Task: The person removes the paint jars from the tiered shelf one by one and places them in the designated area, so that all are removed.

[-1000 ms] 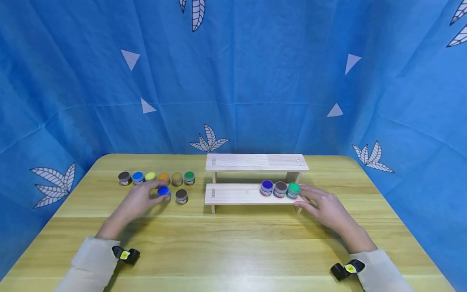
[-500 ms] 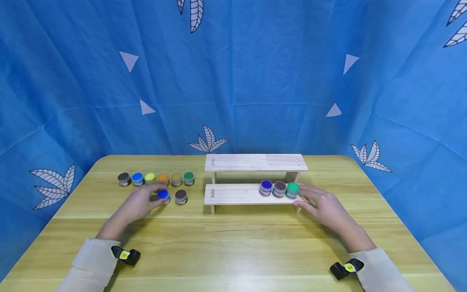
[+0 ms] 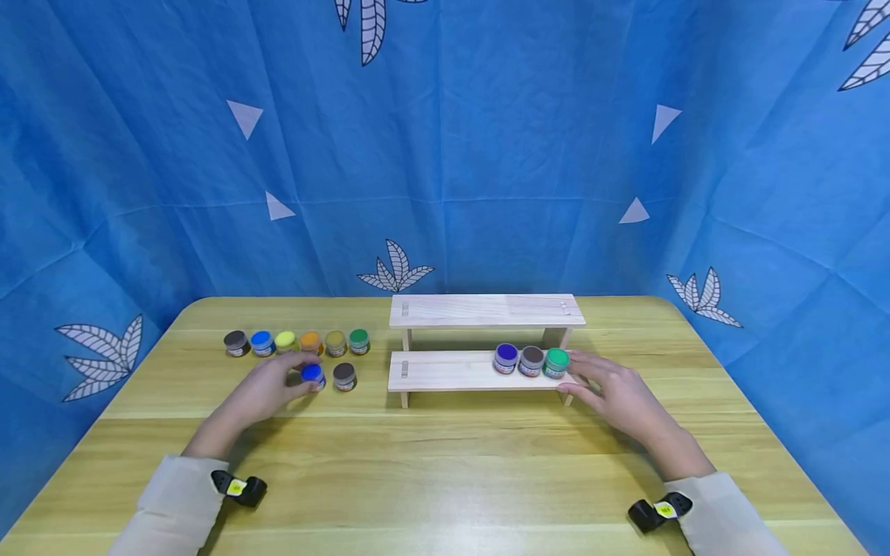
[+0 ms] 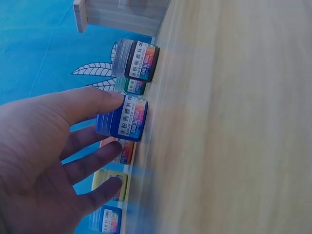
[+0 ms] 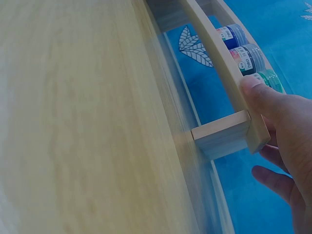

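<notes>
My left hand [image 3: 267, 390] reaches around a blue paint jar [image 4: 130, 118] standing on the table, thumb on its near side and index finger behind; the other fingers are spread. Just right of it stands a dark brown paint jar [image 3: 344, 376]. My right hand [image 3: 622, 394] holds the right end of the lower tier of a two-tier wooden rack [image 3: 445, 371], thumb at the front edge and fingers around the far side. Close by its fingertips is a green paint jar [image 3: 556, 362], beside a brown jar [image 3: 531, 361] and a violet-blue jar [image 3: 505, 358] on that tier.
Behind my left hand runs a row of paint jars: black [image 3: 236, 344], light blue [image 3: 262, 343], yellow [image 3: 285, 341], orange [image 3: 310, 343], ochre [image 3: 336, 344] and green [image 3: 358, 341]. The upper tier [image 3: 487, 309] rises at the back, before a blue curtain [image 3: 445, 154].
My left hand's fingers have come down from over the orange jar and drawn in around the blue jar. The right hand keeps its place at the rack's end.
</notes>
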`<state>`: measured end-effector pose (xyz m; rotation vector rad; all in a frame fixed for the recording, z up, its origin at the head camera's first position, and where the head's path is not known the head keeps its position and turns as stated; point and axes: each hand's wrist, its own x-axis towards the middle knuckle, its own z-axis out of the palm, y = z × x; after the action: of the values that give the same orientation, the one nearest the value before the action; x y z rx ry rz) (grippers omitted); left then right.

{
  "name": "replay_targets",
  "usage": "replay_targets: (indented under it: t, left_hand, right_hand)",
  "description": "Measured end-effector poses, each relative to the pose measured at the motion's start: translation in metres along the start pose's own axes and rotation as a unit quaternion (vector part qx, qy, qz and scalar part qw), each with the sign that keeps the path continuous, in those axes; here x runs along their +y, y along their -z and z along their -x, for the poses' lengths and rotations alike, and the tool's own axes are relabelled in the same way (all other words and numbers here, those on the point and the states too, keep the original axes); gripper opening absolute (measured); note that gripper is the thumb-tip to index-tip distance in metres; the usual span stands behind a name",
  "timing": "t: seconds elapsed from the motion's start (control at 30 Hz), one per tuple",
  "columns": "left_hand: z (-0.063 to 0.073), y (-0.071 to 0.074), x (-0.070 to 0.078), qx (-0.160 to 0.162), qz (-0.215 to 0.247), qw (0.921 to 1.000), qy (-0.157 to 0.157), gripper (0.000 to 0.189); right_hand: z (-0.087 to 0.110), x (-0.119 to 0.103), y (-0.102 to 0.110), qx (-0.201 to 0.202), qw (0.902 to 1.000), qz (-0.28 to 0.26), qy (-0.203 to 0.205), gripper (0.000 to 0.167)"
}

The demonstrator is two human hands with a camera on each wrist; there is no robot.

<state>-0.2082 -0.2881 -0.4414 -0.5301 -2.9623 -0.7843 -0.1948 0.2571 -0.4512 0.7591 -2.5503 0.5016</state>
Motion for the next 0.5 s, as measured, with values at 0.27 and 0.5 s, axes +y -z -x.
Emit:
replay_targets:
  t: [0.27, 0.5]
  left_hand:
    - [0.002, 0.005, 0.005, -0.001, -0.006, 1.0000, 0.001, 0.051]
    - [0.003, 0.010, 0.024, 0.019, -0.007, 0.9996, -0.020, 0.047]
  right_hand:
    - [-0.001, -0.001, 0.001, -0.002, 1.0000, 0.000, 0.001, 0.045]
    - [-0.001, 0.000, 0.000, -0.002, 1.0000, -0.001, 0.002, 0.046]
